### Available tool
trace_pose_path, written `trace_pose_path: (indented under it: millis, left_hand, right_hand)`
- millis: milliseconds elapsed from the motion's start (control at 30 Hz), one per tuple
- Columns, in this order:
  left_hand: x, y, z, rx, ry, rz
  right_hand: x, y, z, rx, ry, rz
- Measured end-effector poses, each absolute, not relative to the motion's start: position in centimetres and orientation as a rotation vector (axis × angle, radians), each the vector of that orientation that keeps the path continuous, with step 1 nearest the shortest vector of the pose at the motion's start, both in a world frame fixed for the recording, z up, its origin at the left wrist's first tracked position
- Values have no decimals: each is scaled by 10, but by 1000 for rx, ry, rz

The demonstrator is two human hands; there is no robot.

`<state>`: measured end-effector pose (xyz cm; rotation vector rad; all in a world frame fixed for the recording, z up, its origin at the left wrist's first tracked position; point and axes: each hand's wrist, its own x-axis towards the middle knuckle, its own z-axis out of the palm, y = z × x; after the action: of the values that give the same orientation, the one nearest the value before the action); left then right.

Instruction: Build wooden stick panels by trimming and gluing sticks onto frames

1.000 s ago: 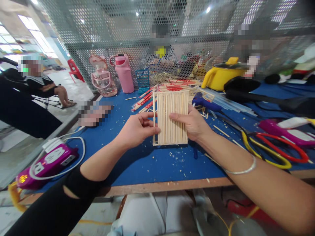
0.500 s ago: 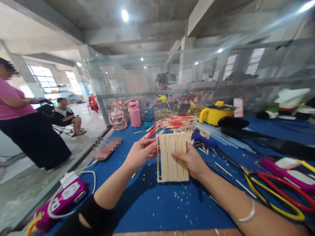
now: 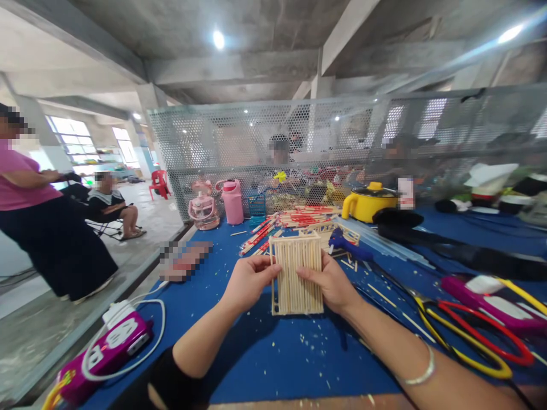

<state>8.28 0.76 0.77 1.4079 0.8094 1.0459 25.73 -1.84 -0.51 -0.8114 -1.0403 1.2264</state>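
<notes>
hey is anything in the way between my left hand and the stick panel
Nothing visible: your left hand is at the left edge of the stick panel, touching it, and your right hand holds its right side.

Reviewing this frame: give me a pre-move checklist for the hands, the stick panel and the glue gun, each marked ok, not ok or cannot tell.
1. Left hand gripping the stick panel at its left edge: ok.
2. Right hand steadying the opposite side, thumb across the front: ok.
3. Sticks filling the panel's full width: not ok, a narrow gap shows beside the left outer stick.
4. Glue gun out of both hands: ok.
5. Glue gun hot: cannot tell.
6. Table free of scraps: not ok, bits lie scattered.
</notes>
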Motion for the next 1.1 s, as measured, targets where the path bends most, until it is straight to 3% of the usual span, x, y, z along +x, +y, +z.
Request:
trace_pose_path:
  millis: [833,933,1100]
  left_hand:
    - [84,9,-2,1386,670,1056]
    - [83,10,-1,1322,702,1103]
    - [78,15,0,1244,736,1153]
  right_hand:
    - [265,-15,-7,-827,-1248,1118]
    - [267,-17,-3,-884,-1408,922]
    - [289,-21,7,-1115,-1374,253]
